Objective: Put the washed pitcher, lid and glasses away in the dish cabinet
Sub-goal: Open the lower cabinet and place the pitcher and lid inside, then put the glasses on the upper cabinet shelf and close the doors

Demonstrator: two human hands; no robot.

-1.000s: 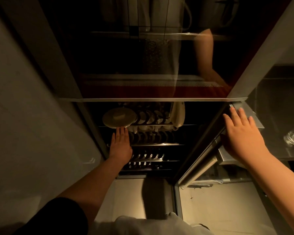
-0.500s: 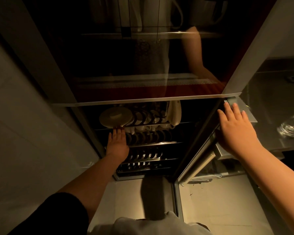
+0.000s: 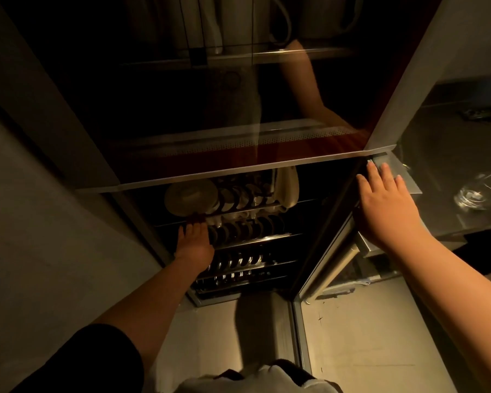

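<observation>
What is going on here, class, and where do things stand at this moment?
A person is reaching into an open dish cabinet. Their left hand rests at the front of a wire rack, just below a round pale lid. Their right hand lies flat on the open door's edge. A glass stands on the counter beside.

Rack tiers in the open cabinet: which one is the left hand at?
The upper dark tier, just under the round pale plate. The left hand reaches its front edge; the shinier lower tiers sit nearer the floor, untouched.
</observation>
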